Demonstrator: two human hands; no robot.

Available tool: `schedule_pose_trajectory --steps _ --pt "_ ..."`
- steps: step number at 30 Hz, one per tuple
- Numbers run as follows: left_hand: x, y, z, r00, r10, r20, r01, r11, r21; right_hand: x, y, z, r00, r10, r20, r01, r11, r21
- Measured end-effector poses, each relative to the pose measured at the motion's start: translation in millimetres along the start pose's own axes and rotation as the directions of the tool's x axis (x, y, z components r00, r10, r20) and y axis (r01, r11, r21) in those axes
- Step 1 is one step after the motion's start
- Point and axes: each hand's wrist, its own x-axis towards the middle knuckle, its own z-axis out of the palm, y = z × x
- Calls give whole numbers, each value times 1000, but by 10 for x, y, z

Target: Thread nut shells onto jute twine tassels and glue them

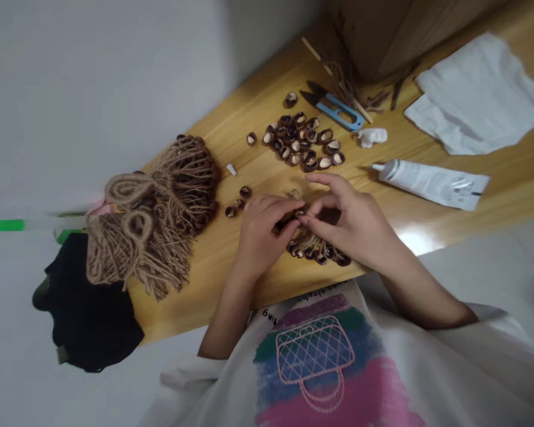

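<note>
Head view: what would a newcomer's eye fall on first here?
Probably the bright bag print on the person's shirt, low in the middle. Just above it, the left hand and right hand come together at a small brown shell. Next might come the looped twine bundles at the left end of the wooden table, and the cluster of hollow shells beyond the hands.

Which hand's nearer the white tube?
Right. The right hand sits near the nozzle end of the white tube, apart from it; the left hand is farther off, on the right hand's other side.
</note>
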Motion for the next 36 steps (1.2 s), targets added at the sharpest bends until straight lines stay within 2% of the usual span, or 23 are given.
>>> schedule_pose_trajectory --steps 8,14,25,36 --pt "-14 -35 13 999 -46 -6 45 995 -87 -23 -54 -18 998 -66 -23 62 989 -133" --pt "-7 -27 21 998 -57 -6 56 994 -96 -27 -43 -17 994 -101 -31 95 984 -153" --pt "14 12 0 1000 -10 -21 8 997 -78 -1 -25 -5 998 -50 -23 48 994 -98" --pt "3 24 10 1000 17 -19 -17 1000 -16 10 -16 1 999 -29 -22 26 993 -116"
